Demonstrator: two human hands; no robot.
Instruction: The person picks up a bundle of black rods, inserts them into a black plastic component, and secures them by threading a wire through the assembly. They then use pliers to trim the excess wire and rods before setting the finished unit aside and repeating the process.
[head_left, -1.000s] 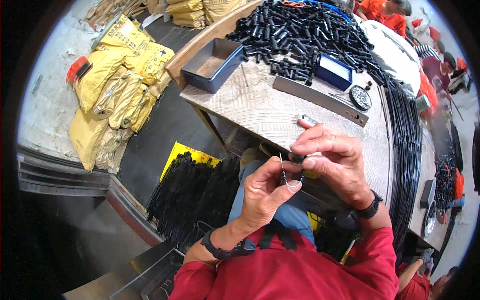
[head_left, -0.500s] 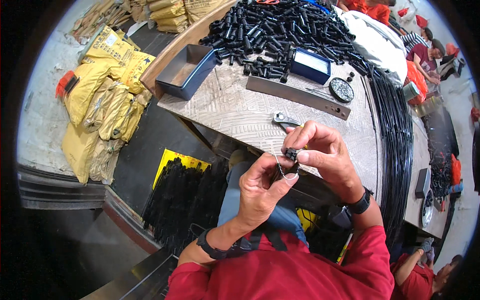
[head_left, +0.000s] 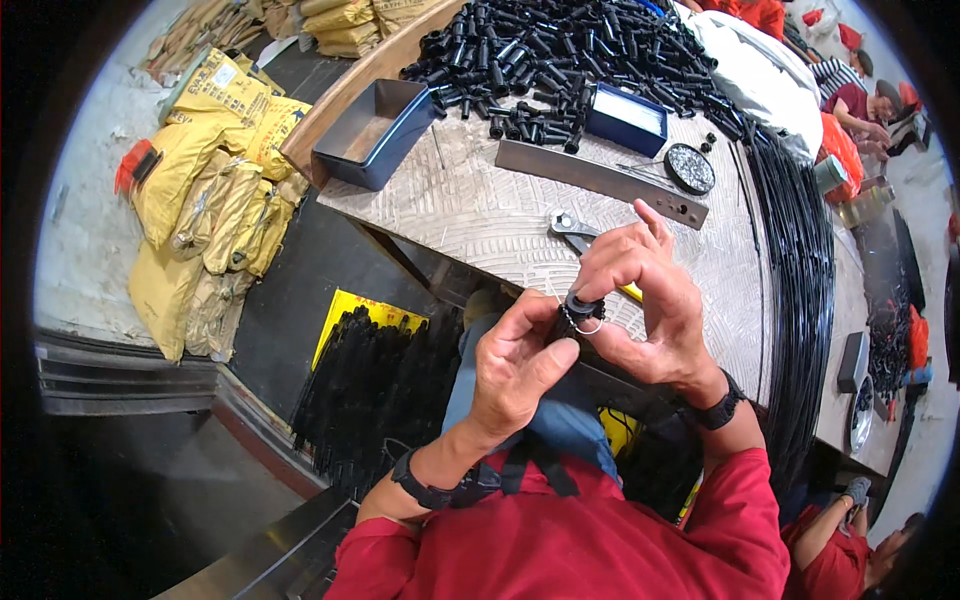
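Above the near edge of the table, both my hands meet at a small black round plastic part point(head_left: 574, 312). My left hand point(head_left: 514, 368) is closed, its thumb and fingers gripping the part from below. With bent fingers, my right hand point(head_left: 642, 305) pinches its upper end between thumb and forefinger. A thin pale loop with small beads point(head_left: 594, 322) hangs around the part, close to my right thumb. Exactly how the loop joins the part is too small to tell. Just beyond my right hand lie pliers point(head_left: 568, 226) with a yellow-and-black handle, partly covered by that hand.
A heap of black tubular parts point(head_left: 540, 60) covers the far table. Nearby are a blue bin point(head_left: 372, 140), a smaller blue box point(head_left: 628, 125), a metal bar point(head_left: 600, 183) and a dish of tiny silvery pieces point(head_left: 690, 168). Long black rods point(head_left: 795, 260) line the right side.
My right hand has turned over the part, its fingers now higher and curled above it. The beaded loop has moved from between my hands to close around the part.
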